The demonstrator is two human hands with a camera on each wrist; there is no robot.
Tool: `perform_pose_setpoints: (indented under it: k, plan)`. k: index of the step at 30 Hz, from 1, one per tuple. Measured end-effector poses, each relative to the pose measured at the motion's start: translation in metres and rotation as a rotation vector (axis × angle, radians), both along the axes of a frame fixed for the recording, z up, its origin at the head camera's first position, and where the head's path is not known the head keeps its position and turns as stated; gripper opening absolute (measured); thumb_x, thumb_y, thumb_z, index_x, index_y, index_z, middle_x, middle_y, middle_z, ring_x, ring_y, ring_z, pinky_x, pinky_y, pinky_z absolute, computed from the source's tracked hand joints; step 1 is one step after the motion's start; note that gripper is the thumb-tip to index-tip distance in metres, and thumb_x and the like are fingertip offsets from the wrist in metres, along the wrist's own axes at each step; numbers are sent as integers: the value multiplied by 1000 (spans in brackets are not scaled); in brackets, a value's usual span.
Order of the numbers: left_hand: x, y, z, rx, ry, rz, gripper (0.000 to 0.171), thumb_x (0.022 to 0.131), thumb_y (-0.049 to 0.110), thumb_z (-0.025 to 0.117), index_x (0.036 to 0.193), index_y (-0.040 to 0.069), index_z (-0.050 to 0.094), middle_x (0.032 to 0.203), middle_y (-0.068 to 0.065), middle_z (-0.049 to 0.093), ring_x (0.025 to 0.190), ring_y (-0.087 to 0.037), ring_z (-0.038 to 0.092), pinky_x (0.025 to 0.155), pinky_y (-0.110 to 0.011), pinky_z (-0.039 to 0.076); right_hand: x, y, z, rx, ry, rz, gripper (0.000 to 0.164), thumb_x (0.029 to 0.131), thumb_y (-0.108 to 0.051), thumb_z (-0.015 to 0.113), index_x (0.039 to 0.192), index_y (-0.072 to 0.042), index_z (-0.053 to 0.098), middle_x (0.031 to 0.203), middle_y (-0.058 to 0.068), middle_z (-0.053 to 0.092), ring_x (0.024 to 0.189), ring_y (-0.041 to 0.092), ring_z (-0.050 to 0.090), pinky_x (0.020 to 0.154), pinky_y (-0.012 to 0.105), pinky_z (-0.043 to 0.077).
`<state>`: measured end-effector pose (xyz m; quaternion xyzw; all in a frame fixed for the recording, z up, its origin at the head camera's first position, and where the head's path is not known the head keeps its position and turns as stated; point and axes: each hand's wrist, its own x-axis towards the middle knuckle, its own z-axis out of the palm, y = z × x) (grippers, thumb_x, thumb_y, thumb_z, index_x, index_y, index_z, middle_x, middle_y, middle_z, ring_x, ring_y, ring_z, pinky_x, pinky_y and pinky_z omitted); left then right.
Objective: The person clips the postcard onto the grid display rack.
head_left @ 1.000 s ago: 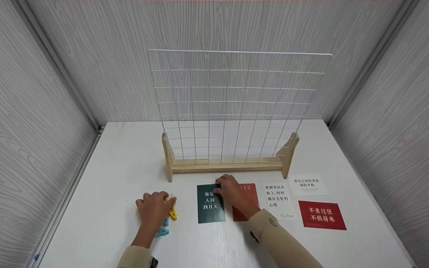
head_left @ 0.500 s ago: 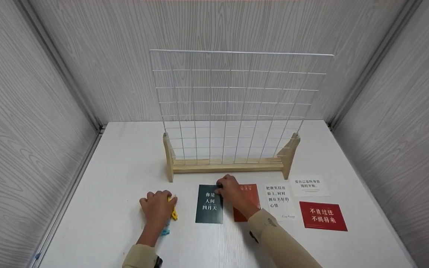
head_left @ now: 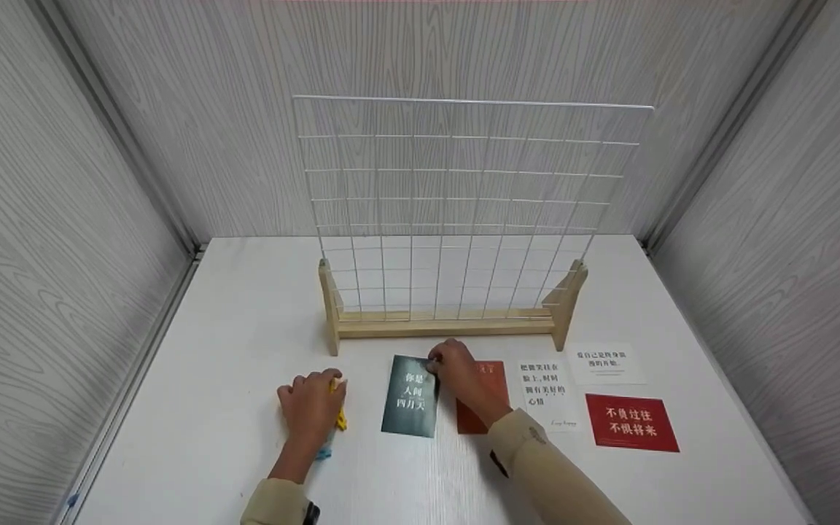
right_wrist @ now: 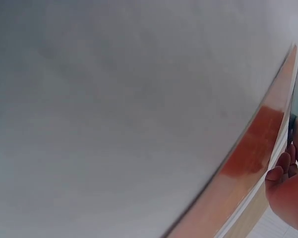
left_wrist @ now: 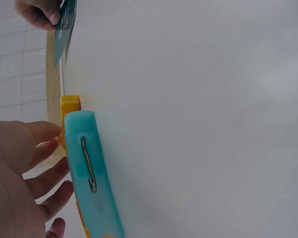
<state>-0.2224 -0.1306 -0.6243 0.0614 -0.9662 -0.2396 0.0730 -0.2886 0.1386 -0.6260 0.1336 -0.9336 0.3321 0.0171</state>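
Note:
My left hand (head_left: 312, 405) is over several plastic clothespins left of the cards. Its thumb and index fingertip meet at a yellow clothespin (left_wrist: 70, 104) and seem to pinch it, with part of the grip hidden. Right beside it in the left wrist view is a turquoise clothespin (left_wrist: 91, 168) with a metal spring wire. My right hand (head_left: 464, 375) pinches the upper right corner of a dark green card (head_left: 411, 397) with white lettering. This card tilts up off the table. Beneath my right wrist lies an orange-red card (head_left: 491, 379), partly covered.
A white wire grid (head_left: 456, 197) stands upright in a wooden stand (head_left: 445, 329) behind the hands. To the right lie a white lettered card (head_left: 547, 394), a smaller white card (head_left: 606, 363) and a red card (head_left: 631, 423). Grey panels (head_left: 84, 255) enclose the white table (head_left: 238, 292).
The green card, flat before, now has its upper edge raised by my right hand. My left hand has shifted slightly right, covering more of the clothespins.

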Motion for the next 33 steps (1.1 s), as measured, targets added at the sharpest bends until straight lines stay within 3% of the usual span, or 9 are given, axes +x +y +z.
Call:
perform_pose_setpoints:
  k: [5,11,20,26,33]
  plan:
    - [-1,-1,-1,96,8,-33,29,98,25,66,125,16,72,118,-11,72,110,-30,65,100,-53,35,-1,1,-1,-12,-28,-14,8,93,-9,71,98,-3,73,92,6,60,87,20,55,80,38,51]
    - [-2,0,-2,206,4,-43,24,98,21,65,118,13,75,121,-11,69,115,-30,63,103,-50,39,0,2,0,-46,-63,-20,9,94,-9,70,100,-4,72,95,7,62,89,20,56,81,38,51]
    - [-1,3,3,231,26,-7,21,99,26,65,110,12,75,120,-8,72,112,-28,67,97,-48,48,3,6,2,-93,-179,-50,11,97,-20,68,106,-14,68,99,2,66,87,18,58,79,35,51]
    - [-2,2,6,255,9,-19,30,98,27,65,123,11,68,119,-9,72,97,-23,68,90,-43,56,3,9,4,-255,-239,-64,13,97,-17,68,110,-13,69,98,4,66,84,19,60,71,30,51]
    - [-5,0,12,344,-76,-53,48,99,28,65,140,5,57,127,-12,66,104,-25,67,91,-39,57,1,9,10,-424,-327,-72,16,97,-10,66,113,-11,68,100,8,64,78,18,65,69,29,56]
